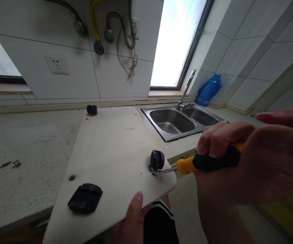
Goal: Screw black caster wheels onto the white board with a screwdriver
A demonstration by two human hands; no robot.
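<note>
A white board [110, 145] with rounded corners lies on the counter and juts past its front edge. My left hand [133, 217] grips the board's near edge, thumb on top and the other fingers hidden beneath. In my right hand [250, 159] is a yellow and black screwdriver [212, 161]. Its tip meets the metal plate of a black caster wheel [157, 160] near the board's right corner. Another caster [92, 109] stands at the far left corner. A loose-looking black caster [85, 198] lies on its side near the front left, close to a small dark round piece [71, 177].
Several small dark screws [11, 164] lie on the speckled counter [32, 142] at left. A double steel sink [159, 130] with a faucet [187, 86] is at back right, beside a blue thermos [209, 89]. Hoses [121, 20] hang on the tiled wall above a socket [57, 65].
</note>
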